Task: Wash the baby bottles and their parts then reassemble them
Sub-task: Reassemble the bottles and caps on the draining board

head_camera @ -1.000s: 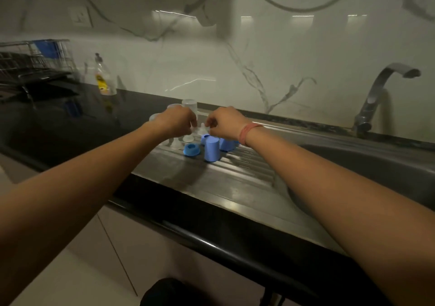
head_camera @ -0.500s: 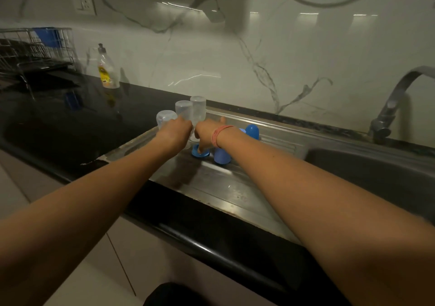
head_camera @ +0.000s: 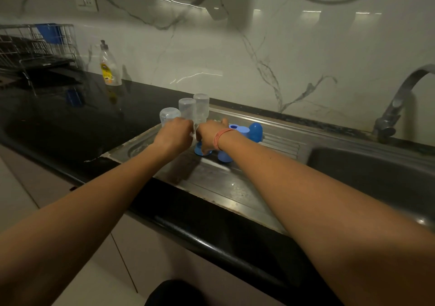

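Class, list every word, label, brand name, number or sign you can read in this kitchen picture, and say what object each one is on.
None can be read.
Yellow label on the clear plastic dish soap bottle by the wall: print too small and blurred.
White wall socket: no legible marking.
Three clear upturned baby bottles and blue plastic caps on the steel drainboard: no visible text.

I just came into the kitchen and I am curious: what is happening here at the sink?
A person is sorting baby bottle parts on the steel drainboard beside the sink. Both hands, the left hand and the right hand, reach in among three clear bottles standing upside down and several blue caps and rings. What the fingers hold is hidden. Nothing looks reassembled yet.
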Action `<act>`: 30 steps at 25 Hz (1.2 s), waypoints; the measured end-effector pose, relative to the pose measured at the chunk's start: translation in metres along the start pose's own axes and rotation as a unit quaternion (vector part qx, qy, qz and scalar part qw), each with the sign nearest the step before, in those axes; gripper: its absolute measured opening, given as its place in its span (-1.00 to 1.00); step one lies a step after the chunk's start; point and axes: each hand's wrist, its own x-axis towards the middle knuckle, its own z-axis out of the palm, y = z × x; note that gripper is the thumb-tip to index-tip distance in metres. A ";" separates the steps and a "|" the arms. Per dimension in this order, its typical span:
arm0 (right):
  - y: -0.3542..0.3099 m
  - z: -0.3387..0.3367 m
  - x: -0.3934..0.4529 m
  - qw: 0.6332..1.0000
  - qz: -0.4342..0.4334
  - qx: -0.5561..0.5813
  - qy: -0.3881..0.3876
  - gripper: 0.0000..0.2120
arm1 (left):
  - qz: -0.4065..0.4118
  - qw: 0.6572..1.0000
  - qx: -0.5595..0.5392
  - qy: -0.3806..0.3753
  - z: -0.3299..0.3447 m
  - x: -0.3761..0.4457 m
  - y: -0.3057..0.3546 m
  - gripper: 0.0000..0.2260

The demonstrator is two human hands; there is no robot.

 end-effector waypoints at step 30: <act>0.060 -0.016 -0.052 0.924 -0.025 0.321 0.204 -0.63 | -0.042 0.846 -0.516 0.126 0.011 -0.036 0.061 -0.47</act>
